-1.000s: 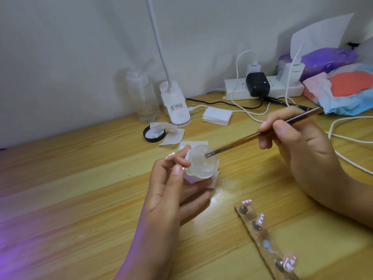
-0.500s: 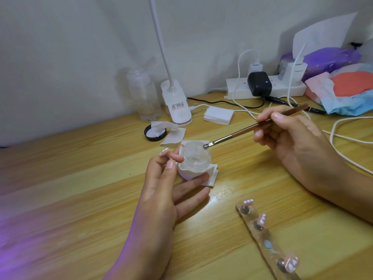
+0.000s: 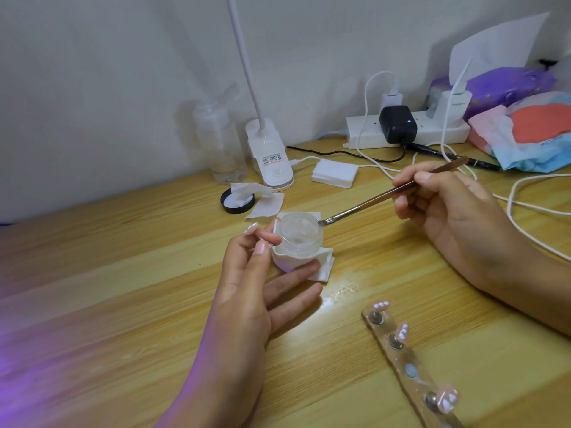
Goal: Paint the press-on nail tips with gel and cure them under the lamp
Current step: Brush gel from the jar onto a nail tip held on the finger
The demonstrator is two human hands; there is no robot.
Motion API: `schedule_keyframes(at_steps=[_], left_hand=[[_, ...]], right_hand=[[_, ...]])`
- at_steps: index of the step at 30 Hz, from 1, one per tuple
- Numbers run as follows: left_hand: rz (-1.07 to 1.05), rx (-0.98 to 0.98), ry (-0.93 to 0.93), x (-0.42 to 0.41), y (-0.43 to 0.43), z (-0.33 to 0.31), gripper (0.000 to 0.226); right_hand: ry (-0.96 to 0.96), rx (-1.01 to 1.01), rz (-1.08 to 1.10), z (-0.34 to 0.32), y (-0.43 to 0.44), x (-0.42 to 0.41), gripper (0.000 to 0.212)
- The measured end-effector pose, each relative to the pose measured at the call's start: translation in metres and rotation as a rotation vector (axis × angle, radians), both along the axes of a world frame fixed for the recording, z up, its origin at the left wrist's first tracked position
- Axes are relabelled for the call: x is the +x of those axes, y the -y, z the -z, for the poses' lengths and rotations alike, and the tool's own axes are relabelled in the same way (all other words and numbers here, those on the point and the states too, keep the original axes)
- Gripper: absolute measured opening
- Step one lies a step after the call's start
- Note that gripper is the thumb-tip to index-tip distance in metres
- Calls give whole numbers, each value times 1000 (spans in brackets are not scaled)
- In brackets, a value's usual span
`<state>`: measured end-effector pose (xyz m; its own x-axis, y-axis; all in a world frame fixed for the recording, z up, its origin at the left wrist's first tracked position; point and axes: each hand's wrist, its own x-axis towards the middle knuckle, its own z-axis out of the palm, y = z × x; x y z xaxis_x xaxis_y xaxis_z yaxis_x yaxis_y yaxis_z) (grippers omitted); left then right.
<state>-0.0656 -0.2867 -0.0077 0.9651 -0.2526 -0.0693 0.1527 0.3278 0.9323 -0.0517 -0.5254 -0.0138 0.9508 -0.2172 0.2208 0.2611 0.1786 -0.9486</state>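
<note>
**A:** How is the brush (image 3: 386, 196) gripped?

**B:** It is pinched at mid-handle by the right hand (image 3: 448, 211), with the fingers closed narrowly on it, as a pen is held. The bristles are laid on the rim of the gel pot (image 3: 298, 239), well ahead of that grip. Excess gel is probably being wiped off there.

**A:** And the pot?

**B:** It is steadied by the left hand (image 3: 247, 291). The lower fingers are laid straight against its near wall, so that it cannot be pushed about by the brush. A folded wipe (image 3: 326, 267) is laid under it, presumably against drips.

**A:** Is anything gripped by that hand?

**B:** A pinched nail tip (image 3: 251, 227), seemingly on a small stud, appears to be held between thumb and forefinger just beside the pot. Little travel would then be needed for the loaded brush.

**A:** The others?

**B:** The mounted nail tips (image 3: 381, 305) are stood on a holder strip (image 3: 401, 353), below and apart from both grips. No curing lamp can be identified with certainty.
</note>
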Motion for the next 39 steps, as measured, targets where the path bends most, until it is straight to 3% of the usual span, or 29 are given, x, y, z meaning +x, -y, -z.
schedule_keyframes(at_steps=[9, 14, 23, 26, 34, 39], left_hand=[[13, 32, 11, 0, -1, 1, 27], [-160, 160, 52, -1, 0, 4, 17], [-94, 56, 75, -5, 1, 4, 18], [-43, 108, 94, -5, 1, 4, 10], [-4, 193, 159, -10, 4, 3, 12], [39, 288, 225, -11, 3, 3, 20]], right_hand=[[55, 8, -28, -2, 3, -1, 35], [139, -132, -114, -5, -2, -9, 42], [143, -138, -125, -3, -2, -10, 40], [146, -115, -131, -3, -1, -9, 29], [93, -56, -108, -5, 0, -8, 38], [-3, 157, -110, -8, -1, -5, 34]])
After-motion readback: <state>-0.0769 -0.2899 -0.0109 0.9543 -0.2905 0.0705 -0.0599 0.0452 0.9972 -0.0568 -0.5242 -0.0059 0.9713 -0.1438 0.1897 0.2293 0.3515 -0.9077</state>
